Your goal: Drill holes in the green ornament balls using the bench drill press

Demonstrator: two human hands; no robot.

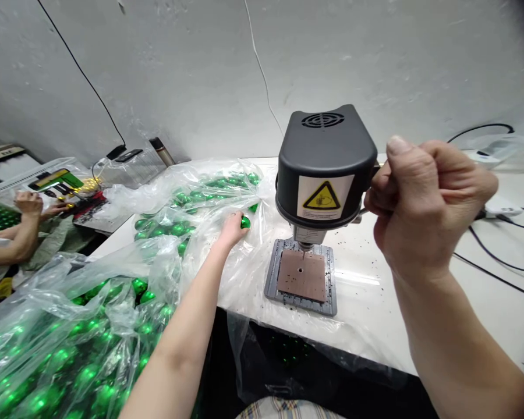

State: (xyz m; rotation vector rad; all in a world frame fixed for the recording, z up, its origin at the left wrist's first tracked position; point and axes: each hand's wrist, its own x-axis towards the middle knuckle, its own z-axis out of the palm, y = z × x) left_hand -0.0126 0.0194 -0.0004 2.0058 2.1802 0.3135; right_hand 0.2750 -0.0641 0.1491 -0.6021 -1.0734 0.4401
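Observation:
My left hand is closed on a shiny green ball, over the clear plastic on the table. Beside it lie more green balls in a clear plastic bag. To the right stands a small black bench drill press with a yellow warning label. My right hand is wrapped round its feed handle at the side; the fingers hide most of the handle. Under the drill bit, a brown board with a round hole rests on the grey base plate, with dark shavings around it.
A large clear bag of green balls fills the lower left. Further left, a co-worker's hands are at another machine near gold balls. Black cables and a white power strip lie on the right of the white table.

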